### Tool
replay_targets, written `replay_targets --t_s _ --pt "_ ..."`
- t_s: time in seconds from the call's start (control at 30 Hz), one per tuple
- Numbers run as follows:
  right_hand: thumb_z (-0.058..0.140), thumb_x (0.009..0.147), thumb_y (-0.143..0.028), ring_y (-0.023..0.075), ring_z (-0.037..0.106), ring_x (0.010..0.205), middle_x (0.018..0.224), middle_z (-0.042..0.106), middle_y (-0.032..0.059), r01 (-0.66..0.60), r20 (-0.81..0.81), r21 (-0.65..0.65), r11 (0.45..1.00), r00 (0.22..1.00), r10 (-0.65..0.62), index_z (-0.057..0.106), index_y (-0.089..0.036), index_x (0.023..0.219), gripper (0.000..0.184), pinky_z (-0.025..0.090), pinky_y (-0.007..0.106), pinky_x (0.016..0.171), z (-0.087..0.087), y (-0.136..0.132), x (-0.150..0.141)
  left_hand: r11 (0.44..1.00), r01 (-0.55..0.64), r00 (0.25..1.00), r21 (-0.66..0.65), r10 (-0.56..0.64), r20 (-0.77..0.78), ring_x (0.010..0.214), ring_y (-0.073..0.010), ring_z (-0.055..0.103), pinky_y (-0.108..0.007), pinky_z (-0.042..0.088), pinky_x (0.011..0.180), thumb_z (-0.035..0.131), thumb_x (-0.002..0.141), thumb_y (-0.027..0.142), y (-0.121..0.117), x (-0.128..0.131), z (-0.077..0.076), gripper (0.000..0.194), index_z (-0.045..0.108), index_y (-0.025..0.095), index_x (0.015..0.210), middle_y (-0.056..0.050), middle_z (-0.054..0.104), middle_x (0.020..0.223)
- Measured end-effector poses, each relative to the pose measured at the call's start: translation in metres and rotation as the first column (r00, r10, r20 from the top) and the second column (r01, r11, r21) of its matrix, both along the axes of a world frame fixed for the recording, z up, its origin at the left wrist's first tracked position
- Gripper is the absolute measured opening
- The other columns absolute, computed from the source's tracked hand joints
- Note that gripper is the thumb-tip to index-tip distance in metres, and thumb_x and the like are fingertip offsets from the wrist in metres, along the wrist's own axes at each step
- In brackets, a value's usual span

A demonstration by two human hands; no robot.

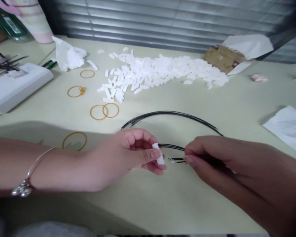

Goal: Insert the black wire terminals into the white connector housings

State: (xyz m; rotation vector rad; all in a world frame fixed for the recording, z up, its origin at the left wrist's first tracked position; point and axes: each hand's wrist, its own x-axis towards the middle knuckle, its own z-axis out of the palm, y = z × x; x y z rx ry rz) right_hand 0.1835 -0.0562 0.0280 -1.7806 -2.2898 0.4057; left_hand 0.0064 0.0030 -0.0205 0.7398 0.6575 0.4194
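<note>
My left hand (pixel 140 153) pinches a small white connector housing (pixel 160 160) between thumb and fingers. Several thin black wires (pixel 171 146) run out of the upper part of its right side toward my right hand (pixel 212 164). The fingers of that hand are closed on black wires, and a few loose ends with small metal terminals (pixel 169 159) stick out to the left, a short gap from the housing. Behind both hands, more black wires (pixel 172 113) lie in an arc on the table, metal tips at the left end.
A heap of white connector housings (pixel 160 70) spreads across the back. Rubber bands (pixel 98 112) lie at left, near a white box (pixel 22 82), crumpled tissue (pixel 69 54), a tumbler (pixel 36 23) and a green bottle (pixel 11 24). A tissue pack (pixel 222 59) stands back right.
</note>
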Motion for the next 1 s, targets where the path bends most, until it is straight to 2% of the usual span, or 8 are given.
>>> replay_targets --t_s 0.1,0.2,0.37,0.67,1.0 --pt "0.026 0.089 -0.047 0.0131 0.05 0.047 0.054 0.054 -0.0034 0.14 0.094 -0.241 0.96 0.988 -0.121 0.05 -0.027 0.072 0.036 0.037 0.026 0.04 -0.001 0.0037 0.0024 1.0 0.002 1.0 0.009 -0.001 -0.031 0.066 -0.0075 0.064 -0.021 0.048 0.07 0.061 0.078 0.014 0.0003 -0.0007 -0.0013 0.008 0.054 0.014 0.078 0.001 0.066 0.069" --pt "0.025 0.087 -0.053 0.0126 0.048 0.05 0.054 0.053 -0.0034 0.159 0.077 -0.338 0.928 0.987 -0.141 0.051 -0.025 0.071 0.042 0.036 0.026 0.043 -0.0022 0.0061 0.0051 1.0 0.013 0.999 0.021 -0.012 -0.047 0.067 -0.0078 0.064 -0.022 0.048 0.071 0.061 0.078 0.016 0.0002 -0.0011 -0.0014 0.008 0.053 0.015 0.079 0.002 0.066 0.07" --pt "0.024 0.088 -0.052 0.0118 0.045 0.048 0.053 0.051 -0.0024 0.112 0.046 -0.312 0.943 0.994 -0.103 0.052 -0.023 0.069 0.045 0.033 0.025 0.044 -0.0042 0.0084 0.0045 1.0 0.018 0.999 0.024 -0.017 -0.045 0.067 -0.0078 0.064 -0.022 0.048 0.071 0.06 0.079 0.014 0.0005 -0.0006 -0.0001 0.007 0.053 0.015 0.078 0.002 0.066 0.07" --pt "0.023 0.085 -0.061 0.0125 0.044 0.054 0.056 0.05 -0.0047 0.191 0.051 -0.347 0.918 0.981 -0.185 0.051 -0.027 0.072 0.046 0.035 0.027 0.051 0.0021 0.0043 0.0064 0.999 0.011 1.0 0.03 -0.011 -0.017 0.068 -0.008 0.063 -0.023 0.049 0.071 0.061 0.079 0.016 0.0014 0.0001 -0.0018 0.007 0.053 0.015 0.078 0.002 0.065 0.07" --pt "0.027 0.082 -0.053 0.014 0.045 0.053 0.057 0.051 -0.0046 0.213 0.054 -0.34 0.916 0.977 -0.207 0.05 -0.028 0.07 0.036 0.036 0.029 0.052 -0.0021 0.0038 0.0039 0.999 0.031 0.999 0.012 -0.03 -0.033 0.066 -0.0082 0.064 -0.022 0.048 0.069 0.06 0.079 0.015 0.0017 -0.001 -0.0006 0.007 0.054 0.015 0.078 0.001 0.066 0.07"
